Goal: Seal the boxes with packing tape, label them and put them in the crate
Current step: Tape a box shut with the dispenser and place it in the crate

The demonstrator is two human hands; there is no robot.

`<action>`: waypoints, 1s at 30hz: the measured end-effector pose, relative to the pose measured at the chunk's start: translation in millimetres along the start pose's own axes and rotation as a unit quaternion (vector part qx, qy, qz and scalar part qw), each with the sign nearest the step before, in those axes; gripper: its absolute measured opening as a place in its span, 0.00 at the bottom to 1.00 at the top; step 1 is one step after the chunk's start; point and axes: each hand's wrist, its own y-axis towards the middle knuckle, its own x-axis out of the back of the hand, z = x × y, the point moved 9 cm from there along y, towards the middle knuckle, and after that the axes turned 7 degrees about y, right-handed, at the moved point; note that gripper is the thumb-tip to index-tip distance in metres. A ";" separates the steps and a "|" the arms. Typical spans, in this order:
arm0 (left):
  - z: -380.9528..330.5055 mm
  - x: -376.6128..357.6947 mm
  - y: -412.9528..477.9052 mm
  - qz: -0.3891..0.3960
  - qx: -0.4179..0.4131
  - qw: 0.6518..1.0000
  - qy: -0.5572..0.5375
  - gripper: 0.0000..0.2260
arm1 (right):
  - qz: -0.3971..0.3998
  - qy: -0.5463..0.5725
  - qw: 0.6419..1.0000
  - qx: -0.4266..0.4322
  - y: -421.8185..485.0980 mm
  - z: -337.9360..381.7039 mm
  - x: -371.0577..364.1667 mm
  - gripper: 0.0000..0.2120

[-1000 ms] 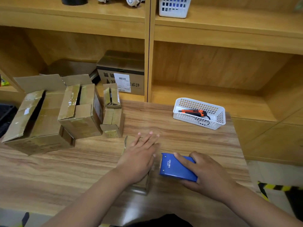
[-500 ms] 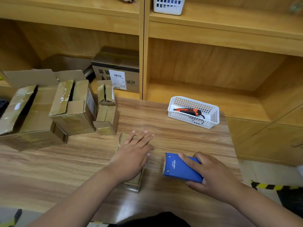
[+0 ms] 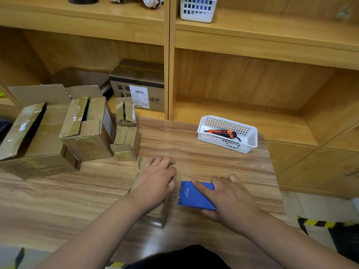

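Head view: your left hand (image 3: 157, 181) curls over the small box (image 3: 163, 213) at the desk's (image 3: 194, 148) front edge, long axis pointing away; your right hand (image 3: 229, 197) grips the tape dispenser (image 3: 191, 197) just right of it.

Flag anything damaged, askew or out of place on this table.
The waiting cartons at the left look battered: the large carton and medium carton have gaping, creased flaps with old tape scraps, and the small carton has a flap bent outward. Nothing is spilled. The left hand holds a box, the right hand the blue dispenser.

L hand (image 3: 157, 181): box (image 3: 164, 212); R hand (image 3: 231, 197): dispenser (image 3: 194, 197)
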 end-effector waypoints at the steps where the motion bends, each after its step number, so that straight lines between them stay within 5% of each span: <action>1: 1.3 0.3 0.8 0.002 0.009 1.000 -0.007 0.08 | 0.000 -0.007 1.000 -0.001 1.6 1.7 0.7 0.38; 8: 13.6 -4.8 4.3 0.046 0.051 0.994 -0.086 0.05 | 0.047 -0.023 0.998 -0.026 8.3 20.6 14.1 0.36; 22: 21.5 -2.6 9.0 0.064 0.084 0.992 -0.072 0.05 | 0.123 -0.013 0.989 -0.086 17.7 6.9 -5.8 0.23; 27: 38.7 2.3 7.6 0.055 0.108 0.986 -0.115 0.09 | 0.149 -0.004 0.974 -0.171 -7.7 -36.6 -64.6 0.35; 30: 35.6 1.3 7.5 0.057 0.112 0.982 -0.139 0.07 | 0.096 0.000 0.969 -0.226 -12.9 -49.7 -92.4 0.45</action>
